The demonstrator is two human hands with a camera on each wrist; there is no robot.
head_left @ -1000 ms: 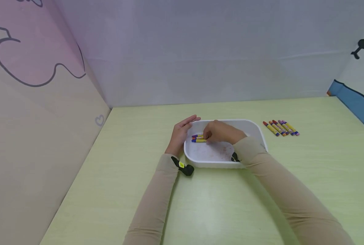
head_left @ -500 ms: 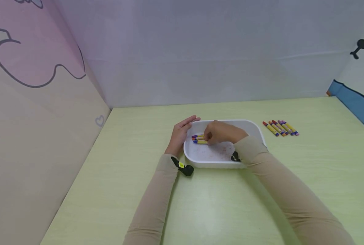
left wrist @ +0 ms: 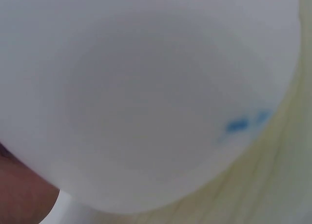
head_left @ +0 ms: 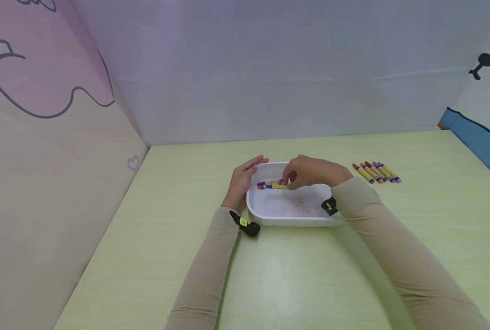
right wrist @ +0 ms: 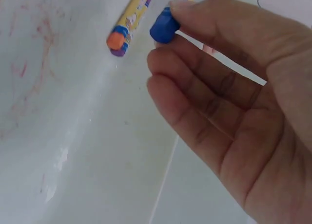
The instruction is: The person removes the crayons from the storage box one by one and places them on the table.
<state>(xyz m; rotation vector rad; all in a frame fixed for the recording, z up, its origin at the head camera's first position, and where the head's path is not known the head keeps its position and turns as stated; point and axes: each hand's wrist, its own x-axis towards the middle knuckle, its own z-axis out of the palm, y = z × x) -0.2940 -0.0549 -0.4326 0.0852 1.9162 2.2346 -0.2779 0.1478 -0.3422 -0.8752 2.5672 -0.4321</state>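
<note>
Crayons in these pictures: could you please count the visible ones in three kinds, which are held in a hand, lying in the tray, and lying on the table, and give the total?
Blue crayon held in the right hand: 1
Orange crayon and purple crayon lying in the white tray: 2
Crayons on the table: 5
Total visible: 8

No wording I can read from my station.
I see a yellow label (head_left: 243,222) on the black wrist device (head_left: 253,229) at the left sleeve (head_left: 205,266), its print too small to make out. The blue-ended crayon (right wrist: 165,28) and the orange-ended crayon (right wrist: 130,17) wear printed yellow wrappers whose marks I can't resolve into words. A blue mark (left wrist: 237,125) on the white tray (left wrist: 146,102) is too blurred for me.
</note>
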